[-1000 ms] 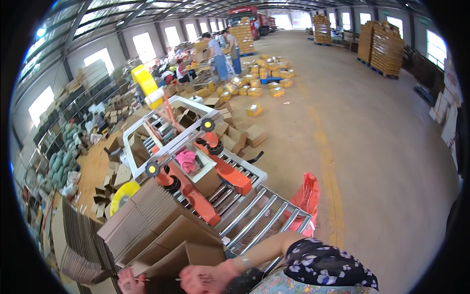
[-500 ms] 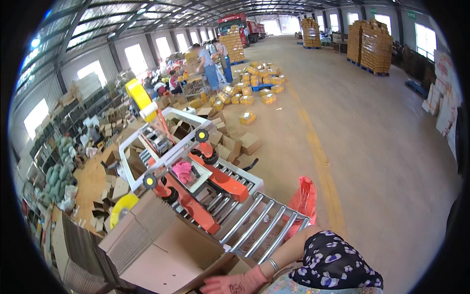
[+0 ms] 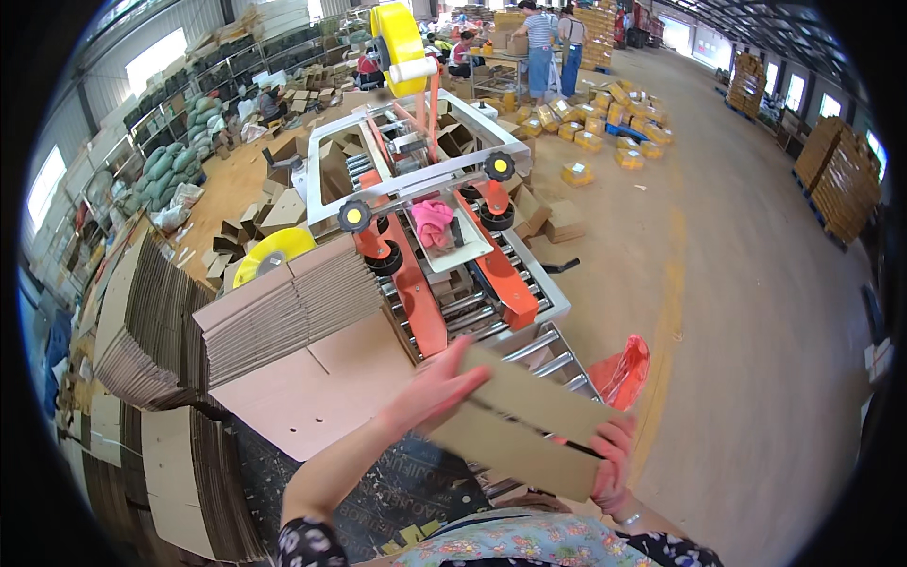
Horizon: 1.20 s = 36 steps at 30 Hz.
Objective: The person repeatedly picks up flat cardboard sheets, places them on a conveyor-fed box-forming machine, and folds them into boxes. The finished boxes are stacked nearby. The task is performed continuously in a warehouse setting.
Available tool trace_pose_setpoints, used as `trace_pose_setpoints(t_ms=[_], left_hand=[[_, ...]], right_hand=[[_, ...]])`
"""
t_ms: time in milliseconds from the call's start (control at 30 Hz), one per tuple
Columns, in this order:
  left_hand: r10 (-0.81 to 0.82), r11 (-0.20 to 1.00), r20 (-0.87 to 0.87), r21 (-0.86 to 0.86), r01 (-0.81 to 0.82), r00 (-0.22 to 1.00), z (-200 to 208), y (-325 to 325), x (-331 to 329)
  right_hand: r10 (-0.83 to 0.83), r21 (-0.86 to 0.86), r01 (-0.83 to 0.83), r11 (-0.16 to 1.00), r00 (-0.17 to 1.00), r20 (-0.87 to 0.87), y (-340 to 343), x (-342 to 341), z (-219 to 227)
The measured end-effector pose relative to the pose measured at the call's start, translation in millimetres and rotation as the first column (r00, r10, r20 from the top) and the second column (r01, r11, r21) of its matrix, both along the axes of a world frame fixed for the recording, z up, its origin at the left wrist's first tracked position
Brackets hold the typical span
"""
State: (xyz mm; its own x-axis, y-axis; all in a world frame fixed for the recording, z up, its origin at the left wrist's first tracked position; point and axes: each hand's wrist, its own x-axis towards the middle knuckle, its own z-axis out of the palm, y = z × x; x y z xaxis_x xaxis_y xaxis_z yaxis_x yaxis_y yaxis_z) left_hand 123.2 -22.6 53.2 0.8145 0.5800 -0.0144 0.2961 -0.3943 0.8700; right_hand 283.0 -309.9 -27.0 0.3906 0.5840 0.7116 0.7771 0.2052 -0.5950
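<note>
A brown cardboard box (image 3: pixel 534 408) is tilted between my hands at the front of the roller conveyor (image 3: pixel 557 359). Its two long flaps are folded in, with a dark narrow gap between them. My left hand (image 3: pixel 442 386) grips its left end, the fingers pressed on the top edge. At the opposite end my right hand (image 3: pixel 614 458), with a bracelet at the wrist, is closed round the side. Both hands are slightly blurred. Left of the box lies a stack of flattened cartons (image 3: pixel 302 312).
A taping machine with orange side belts (image 3: pixel 416 302) and a yellow tape roll (image 3: pixel 397 47) stands ahead. A red sack (image 3: pixel 624 370) is beside the rollers. More flat cartons (image 3: pixel 175 472) lie lower left. Yellow parcels (image 3: pixel 595 118) and people (image 3: pixel 543 47) are farther off.
My view has swung left. My right hand, earlier low by the cartons, now holds the box's right end. My left hand and the folded box have come into view.
</note>
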Motion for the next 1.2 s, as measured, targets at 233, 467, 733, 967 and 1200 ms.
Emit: trace_pose_setpoints(t_ms=[233,467,733,967,1200], left_hand=[[-0.062,0.599,0.341,0.765,-0.238,0.938,-29,40,137],[0.370,0.738,-0.021,0.614,-0.280,0.929,-60,18,-117],[0.562,0.579,-0.099,0.756,-0.305,0.821,20,29,-282],[0.857,0.475,-0.393,0.853,-0.216,0.334,67,9,-307],[0.200,0.453,-0.608,0.752,0.478,0.768,-21,-94,-202]], right_hand=[[-0.355,0.016,0.358,0.933,0.917,0.180,158,16,-45],[0.055,0.186,-0.105,0.977,0.965,0.257,307,-87,14],[0.559,-0.151,-0.609,0.779,0.564,0.608,326,-195,61],[0.979,-0.300,-0.946,0.123,0.067,0.191,180,-117,109],[0.718,-0.428,-0.807,-0.407,0.008,-0.696,160,-137,62]])
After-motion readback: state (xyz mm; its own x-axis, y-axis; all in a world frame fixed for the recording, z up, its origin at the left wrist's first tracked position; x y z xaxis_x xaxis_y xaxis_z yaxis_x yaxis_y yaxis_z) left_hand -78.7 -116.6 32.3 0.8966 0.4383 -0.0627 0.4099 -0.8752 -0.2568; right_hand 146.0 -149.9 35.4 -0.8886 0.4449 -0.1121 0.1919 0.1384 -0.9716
